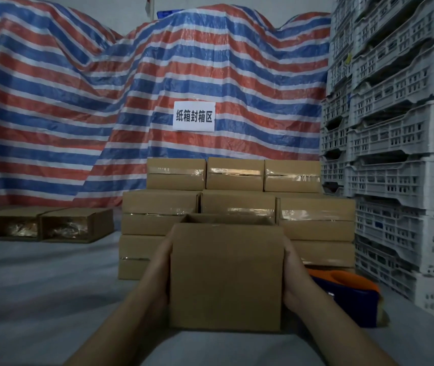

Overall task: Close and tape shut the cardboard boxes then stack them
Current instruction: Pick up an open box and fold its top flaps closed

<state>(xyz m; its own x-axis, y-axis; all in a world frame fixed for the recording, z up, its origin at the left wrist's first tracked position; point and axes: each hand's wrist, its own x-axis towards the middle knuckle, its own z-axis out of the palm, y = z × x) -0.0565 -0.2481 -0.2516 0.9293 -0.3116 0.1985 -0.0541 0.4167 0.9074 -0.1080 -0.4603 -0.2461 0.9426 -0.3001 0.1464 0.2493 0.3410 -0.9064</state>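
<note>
Fingers [288, 256] flank a plain brown box [226, 276] — top open, untaped.

Pretty dim in here. The whole back is covered by a big red, blue and white striped tarp [78, 88] with a white paper sign [193, 116] stuck on it. Grey plastic crates [395, 128] are stacked high on the right, over a pale grey counter [39, 286].

Left hand [159, 276]: pressed flat against one side, fingers straight.
Right hand [293, 278]: pressed flat against the opposite side.
Forearms: extended forward.
</note>
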